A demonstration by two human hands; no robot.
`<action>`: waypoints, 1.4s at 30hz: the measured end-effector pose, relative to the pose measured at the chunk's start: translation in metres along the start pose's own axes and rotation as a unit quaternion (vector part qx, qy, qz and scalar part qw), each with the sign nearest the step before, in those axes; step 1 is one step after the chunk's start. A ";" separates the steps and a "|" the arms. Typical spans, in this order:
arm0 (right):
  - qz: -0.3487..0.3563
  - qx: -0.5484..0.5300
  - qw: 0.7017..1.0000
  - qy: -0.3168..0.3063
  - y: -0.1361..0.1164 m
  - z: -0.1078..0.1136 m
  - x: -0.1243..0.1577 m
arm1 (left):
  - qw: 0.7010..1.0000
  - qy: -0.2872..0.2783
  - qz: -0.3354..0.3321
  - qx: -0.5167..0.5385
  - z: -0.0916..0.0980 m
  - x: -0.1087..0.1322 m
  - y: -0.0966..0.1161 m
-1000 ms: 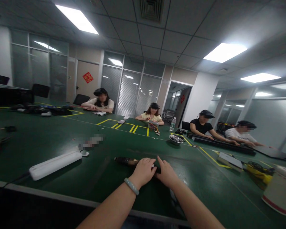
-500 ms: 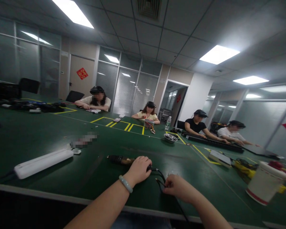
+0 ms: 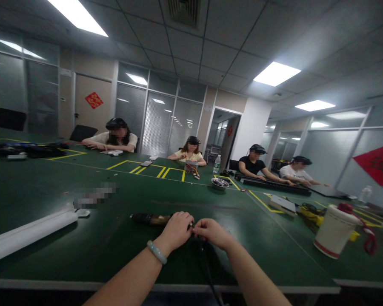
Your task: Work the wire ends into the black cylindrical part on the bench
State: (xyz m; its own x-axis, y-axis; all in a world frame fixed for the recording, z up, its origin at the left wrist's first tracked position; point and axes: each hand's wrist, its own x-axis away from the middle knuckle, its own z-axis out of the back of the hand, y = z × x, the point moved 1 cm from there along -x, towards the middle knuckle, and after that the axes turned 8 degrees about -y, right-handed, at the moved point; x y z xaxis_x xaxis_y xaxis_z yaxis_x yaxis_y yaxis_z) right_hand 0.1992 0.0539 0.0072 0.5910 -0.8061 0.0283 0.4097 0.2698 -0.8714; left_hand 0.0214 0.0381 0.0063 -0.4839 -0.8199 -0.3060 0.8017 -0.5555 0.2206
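A black and brown electric screwdriver (image 3: pixel 150 218) lies on the green table, its tip to the left. My left hand (image 3: pixel 178 229), with a pale bangle at the wrist, is closed over its rear end. Right against those fingertips, my right hand (image 3: pixel 210 231) pinches the end of a black cable (image 3: pixel 209 265). The join between cable and tool is mostly covered by my fingers. From there the cable runs down over the table's near edge.
A white power strip (image 3: pixel 35 235) lies to the left. On the right stand a cream container (image 3: pixel 335 233) and a flat silver box (image 3: pixel 283 205). A metal bowl (image 3: pixel 220 183) and a bottle (image 3: pixel 217 164) are farther back. Several people sit along the far side.
My right hand has moved up and left with the cable end to meet my left hand at the screwdriver's rear. The whole view has shifted slightly to the right.
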 end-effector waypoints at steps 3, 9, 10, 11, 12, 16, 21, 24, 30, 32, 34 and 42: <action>0.005 -0.022 0.999 0.038 0.010 0.001 -0.009 | 1.000 0.005 0.002 -0.004 0.000 -0.001 0.001; 0.026 -0.052 0.989 0.134 0.029 0.005 -0.006 | 0.999 0.024 -0.016 0.020 0.001 -0.001 -0.001; 0.021 -0.041 0.988 0.145 0.031 0.005 -0.005 | 0.999 0.025 -0.018 0.025 0.001 -0.001 -0.001; 0.014 -0.031 0.988 0.154 0.032 0.006 -0.003 | 0.999 0.025 -0.018 0.029 0.001 -0.001 -0.001; 0.007 -0.023 0.987 0.157 0.033 0.006 -0.002 | 0.999 0.025 -0.018 0.033 0.001 -0.001 -0.001; -0.011 -0.006 0.987 0.158 0.034 0.007 0.000 | 0.999 0.014 -0.024 0.040 0.002 -0.001 0.001; -0.016 0.030 0.983 0.181 0.036 0.005 -0.001 | 0.999 0.040 -0.008 0.012 -0.002 -0.004 0.004; -0.029 0.053 0.981 0.185 0.038 0.004 -0.001 | 0.999 0.043 0.015 -0.018 -0.006 -0.006 0.004; -0.048 0.093 0.979 0.173 0.042 0.006 -0.001 | 0.999 0.034 0.023 -0.019 -0.007 -0.009 0.003; -0.048 0.100 0.978 0.179 0.043 0.006 -0.001 | 0.999 0.031 0.029 -0.016 -0.006 -0.011 0.002; -0.048 0.100 0.977 0.182 0.046 0.007 -0.002 | 0.999 0.023 0.031 -0.016 -0.005 -0.013 0.001; -0.046 0.096 0.979 0.174 0.053 0.008 -0.004 | 0.992 -0.088 0.082 -0.039 0.006 -0.041 -0.001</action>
State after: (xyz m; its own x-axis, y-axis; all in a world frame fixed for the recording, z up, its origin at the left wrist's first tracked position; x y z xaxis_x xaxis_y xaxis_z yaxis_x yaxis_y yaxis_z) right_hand 0.2244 0.0760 -0.0355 0.2872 -0.9531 -0.0955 0.5931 0.2552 -0.7636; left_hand 0.0382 0.0721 0.0239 -0.3921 -0.9141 -0.1036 0.8965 -0.4049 0.1796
